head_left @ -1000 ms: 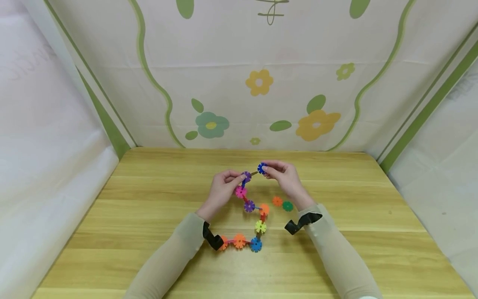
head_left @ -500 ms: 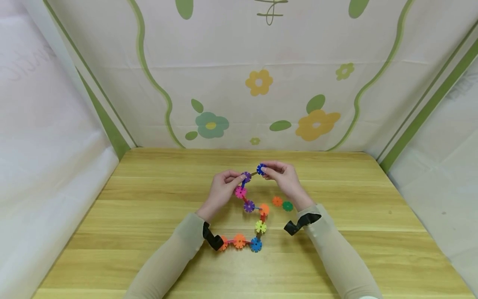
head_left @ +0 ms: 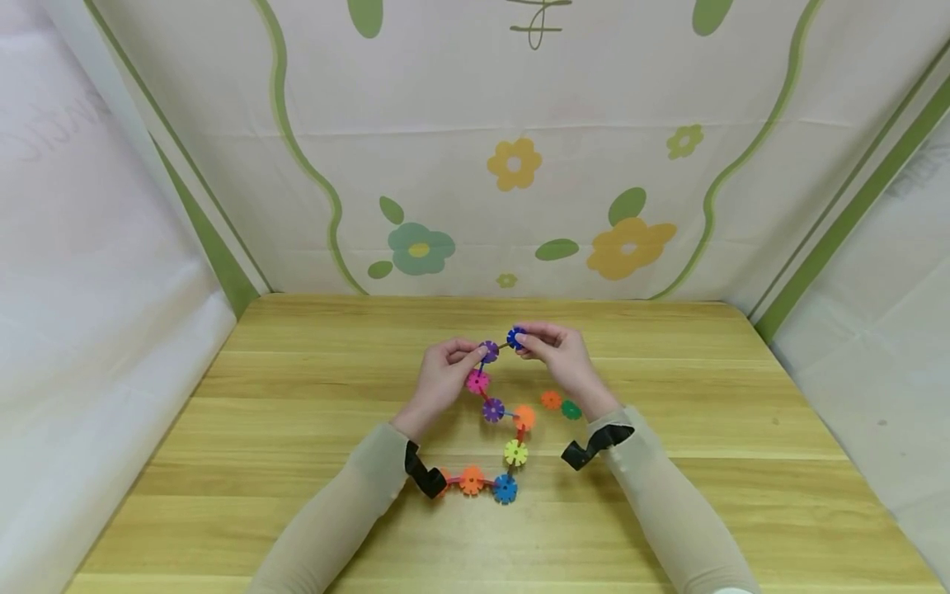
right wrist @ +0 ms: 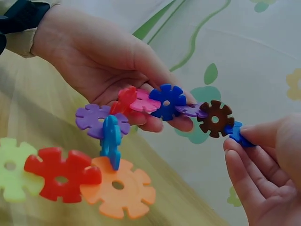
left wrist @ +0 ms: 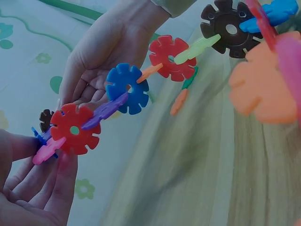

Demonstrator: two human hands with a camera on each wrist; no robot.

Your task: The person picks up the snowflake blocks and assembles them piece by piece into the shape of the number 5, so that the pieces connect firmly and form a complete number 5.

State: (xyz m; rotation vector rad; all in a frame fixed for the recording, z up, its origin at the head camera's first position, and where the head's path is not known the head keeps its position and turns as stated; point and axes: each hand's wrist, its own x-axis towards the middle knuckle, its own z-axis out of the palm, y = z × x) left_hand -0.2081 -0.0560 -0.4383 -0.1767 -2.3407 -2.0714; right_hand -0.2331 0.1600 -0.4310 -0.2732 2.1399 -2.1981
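Observation:
A chain of slotted plastic snowflake discs runs from my hands down to the table. My left hand (head_left: 441, 375) pinches the purple disc (head_left: 488, 352) near its upper end. Beyond that purple disc comes a brown disc (right wrist: 215, 119), seen face-on in the right wrist view. Thumb and fingers of my right hand (head_left: 560, 359) pinch a dark blue disc (right wrist: 240, 135), whose edge meets the brown one; how deep the slots sit is hidden. Lower in the chain are a pink disc (head_left: 478, 381), a yellow disc (head_left: 515, 453) and a blue disc (head_left: 505, 489).
An orange disc (head_left: 551, 400) and a green disc (head_left: 571, 410) lie side by side on the wooden table (head_left: 705, 495), below my right hand. The chain's orange end is partly behind the black left wrist strap (head_left: 425, 472). A patterned cloth (head_left: 460, 190) stands behind the table.
My right hand has moved slightly left and down, bringing the dark blue disc against the brown disc. The lower chain has shifted a little left; my left hand stays nearly still.

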